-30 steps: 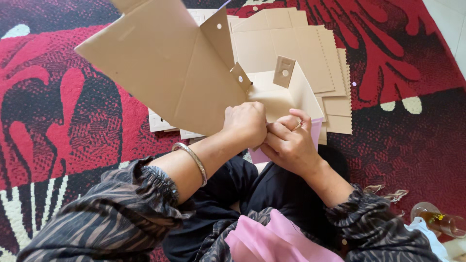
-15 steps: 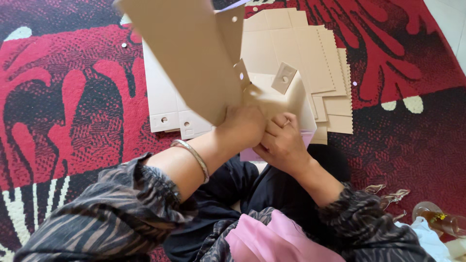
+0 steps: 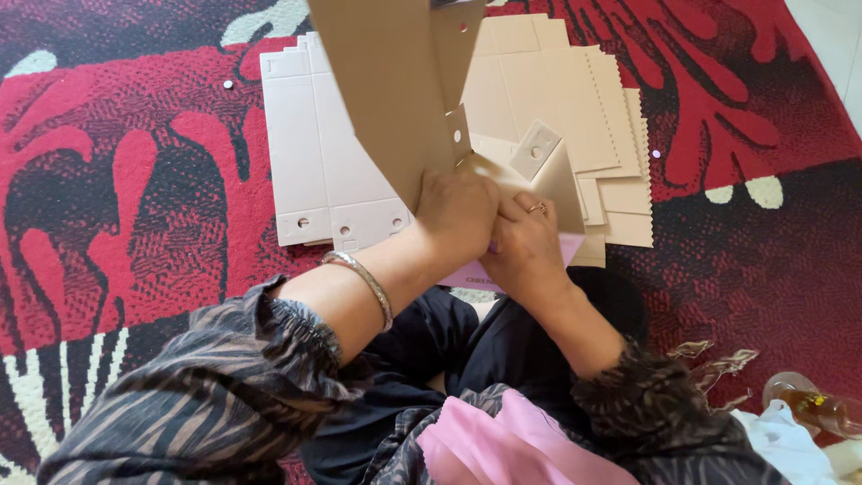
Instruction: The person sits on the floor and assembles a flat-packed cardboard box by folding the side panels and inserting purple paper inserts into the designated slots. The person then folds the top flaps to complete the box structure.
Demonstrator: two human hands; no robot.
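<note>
Item: cardboard box blank (image 3: 395, 81), brown, pre-cut w/ punched holes, half-folded, held upright over the lap.

Grip: left hand (image 3: 460, 211) was curled shut on the blank's lower edge, knuckles up; fingers wrapped round the card, tips hidden. Right hand (image 3: 525, 247) was pressed against the blank's lower fold just beside the left, fingers bent & closed on the card, ring on one finger. Both hands touching each other at the fold.

Condition: one large panel stood up, tilted toward top of view; a small tab w/ hole (image 3: 536, 149) stuck out at right, not tucked in. Judged approx. early-to-mid fold: sides raised, tabs loose, no closed box shape seen. Bottom locking prob. left to do; can't tell if any flap was already seated, hands cover it.

Adjacent: metal bangle (image 3: 364, 280) on left wrist. Pink sheet (image 3: 467, 274) under the hands, mostly hidden.

Stock: stack of flat blanks (image 3: 319, 153) on the patterned red rug (image 3: 117, 180) at left, unfolded; second fanned stack (image 3: 593, 108) behind & right of hands, also flat. Many left unfolded. No finished boxes in view.

Misc.: clear bottle w/ amber liquid (image 3: 813, 406) lower right, lying well apart.
</note>
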